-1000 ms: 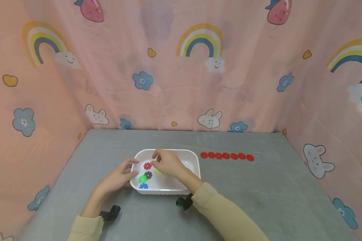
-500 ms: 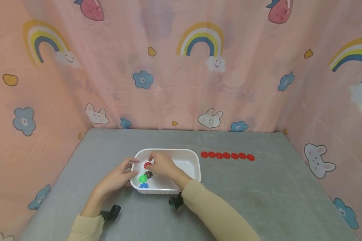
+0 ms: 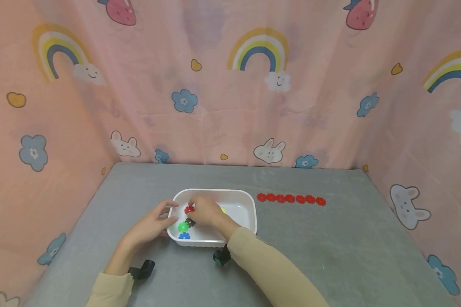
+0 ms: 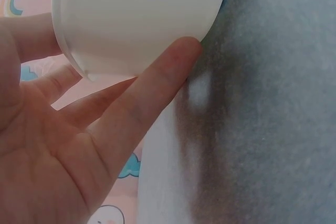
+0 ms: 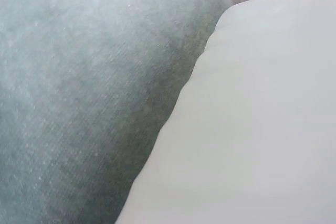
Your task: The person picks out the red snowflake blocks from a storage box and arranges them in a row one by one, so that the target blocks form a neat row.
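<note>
A white plastic tray stands on the grey table. My left hand grips its left end, thumb and a finger over the rim; in the left wrist view, a fingertip presses the tray's outer wall. My right hand reaches into the tray and pinches a red flower-shaped plastic disc between finger and thumb. Close by lie a dark brown disc, a green disc and a blue disc. A bit of a yellow disc shows behind the right hand. The right wrist view mostly shows the tray's outer side.
Several red flower-shaped discs lie in a row on the table, right of the tray. A pink patterned curtain encloses the table's back and sides. A black wrist camera sits just in front of the tray.
My right hand has moved left and down inside the tray, onto the red disc. The left hand has stayed at the tray's left end.
</note>
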Action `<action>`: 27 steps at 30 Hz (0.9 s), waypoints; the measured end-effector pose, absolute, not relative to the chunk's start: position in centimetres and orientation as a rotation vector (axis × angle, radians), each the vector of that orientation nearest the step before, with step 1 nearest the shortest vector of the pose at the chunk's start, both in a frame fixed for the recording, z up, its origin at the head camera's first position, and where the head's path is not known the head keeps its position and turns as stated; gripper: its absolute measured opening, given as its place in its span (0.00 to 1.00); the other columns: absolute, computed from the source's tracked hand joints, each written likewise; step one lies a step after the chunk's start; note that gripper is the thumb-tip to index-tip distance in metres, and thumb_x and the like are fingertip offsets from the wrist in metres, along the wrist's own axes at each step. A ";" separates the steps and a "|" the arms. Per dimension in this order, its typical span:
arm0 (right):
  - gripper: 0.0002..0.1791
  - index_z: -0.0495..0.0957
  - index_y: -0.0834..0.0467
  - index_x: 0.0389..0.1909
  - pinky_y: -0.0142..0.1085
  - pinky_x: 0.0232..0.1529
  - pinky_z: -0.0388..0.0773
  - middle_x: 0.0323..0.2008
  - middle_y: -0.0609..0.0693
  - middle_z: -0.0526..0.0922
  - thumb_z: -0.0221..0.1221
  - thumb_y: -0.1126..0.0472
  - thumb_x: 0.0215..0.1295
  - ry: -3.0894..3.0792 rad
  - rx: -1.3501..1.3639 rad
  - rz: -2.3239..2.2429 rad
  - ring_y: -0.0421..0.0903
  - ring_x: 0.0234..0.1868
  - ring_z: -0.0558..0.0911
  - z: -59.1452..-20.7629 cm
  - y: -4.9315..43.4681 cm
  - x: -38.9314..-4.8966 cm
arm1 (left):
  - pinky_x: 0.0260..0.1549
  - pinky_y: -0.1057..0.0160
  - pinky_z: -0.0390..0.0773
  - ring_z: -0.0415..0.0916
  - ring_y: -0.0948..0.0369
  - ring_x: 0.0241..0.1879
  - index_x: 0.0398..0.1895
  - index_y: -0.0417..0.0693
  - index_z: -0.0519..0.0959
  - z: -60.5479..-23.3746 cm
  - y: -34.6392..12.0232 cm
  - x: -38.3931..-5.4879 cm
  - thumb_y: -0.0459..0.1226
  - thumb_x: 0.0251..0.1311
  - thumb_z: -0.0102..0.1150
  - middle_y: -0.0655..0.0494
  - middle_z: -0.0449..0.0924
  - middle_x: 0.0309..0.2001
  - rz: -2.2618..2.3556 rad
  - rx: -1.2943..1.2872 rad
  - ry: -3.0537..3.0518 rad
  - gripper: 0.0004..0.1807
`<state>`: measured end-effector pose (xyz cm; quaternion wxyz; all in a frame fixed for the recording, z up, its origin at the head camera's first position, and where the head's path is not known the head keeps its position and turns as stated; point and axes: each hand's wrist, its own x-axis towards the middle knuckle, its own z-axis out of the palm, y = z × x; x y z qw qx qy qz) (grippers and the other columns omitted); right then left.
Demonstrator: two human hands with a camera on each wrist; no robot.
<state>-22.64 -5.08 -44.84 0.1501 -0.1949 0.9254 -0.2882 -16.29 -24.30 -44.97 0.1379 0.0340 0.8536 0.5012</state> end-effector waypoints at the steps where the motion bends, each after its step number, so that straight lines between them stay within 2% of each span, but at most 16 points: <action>1: 0.18 0.82 0.58 0.56 0.37 0.46 0.81 0.43 0.48 0.84 0.65 0.59 0.67 2.660 -0.558 -0.823 0.43 0.39 0.79 -44.9 -5.1 -22.6 | 0.47 0.52 0.85 0.64 0.34 0.69 0.70 0.49 0.65 -45.0 -24.3 -16.3 0.40 0.73 0.57 0.33 0.58 0.74 1.448 0.099 2.469 0.25; 8: 0.14 0.84 0.55 0.51 0.36 0.43 0.80 0.37 0.45 0.82 0.66 0.59 0.66 2.677 -0.571 -0.779 0.42 0.37 0.77 -45.2 -5.2 -22.8 | 0.46 0.53 0.85 0.65 0.35 0.68 0.69 0.49 0.65 -45.0 -24.3 -16.3 0.41 0.73 0.57 0.32 0.58 0.74 1.436 0.113 2.482 0.25; 13: 0.09 0.82 0.55 0.42 0.33 0.36 0.76 0.29 0.44 0.78 0.69 0.58 0.64 2.685 -0.605 -0.732 0.42 0.33 0.76 -45.2 -5.1 -22.8 | 0.45 0.54 0.85 0.68 0.36 0.66 0.69 0.49 0.65 -45.0 -24.3 -16.4 0.40 0.73 0.57 0.31 0.58 0.73 1.450 0.117 2.474 0.24; 18: 0.11 0.78 0.54 0.33 0.33 0.32 0.72 0.26 0.44 0.76 0.71 0.57 0.62 2.701 -0.645 -0.711 0.42 0.30 0.75 -45.3 -4.7 -22.6 | 0.45 0.53 0.85 0.66 0.35 0.67 0.69 0.48 0.65 -44.9 -24.2 -16.3 0.40 0.73 0.57 0.30 0.57 0.73 1.464 0.129 2.454 0.24; 27: 0.11 0.74 0.53 0.32 0.31 0.29 0.70 0.26 0.44 0.76 0.69 0.61 0.63 2.679 -0.681 -0.771 0.42 0.28 0.74 -45.0 -4.2 -22.0 | 0.47 0.52 0.85 0.64 0.34 0.68 0.70 0.49 0.64 -44.7 -24.2 -16.1 0.41 0.73 0.57 0.30 0.56 0.74 1.445 0.120 2.458 0.26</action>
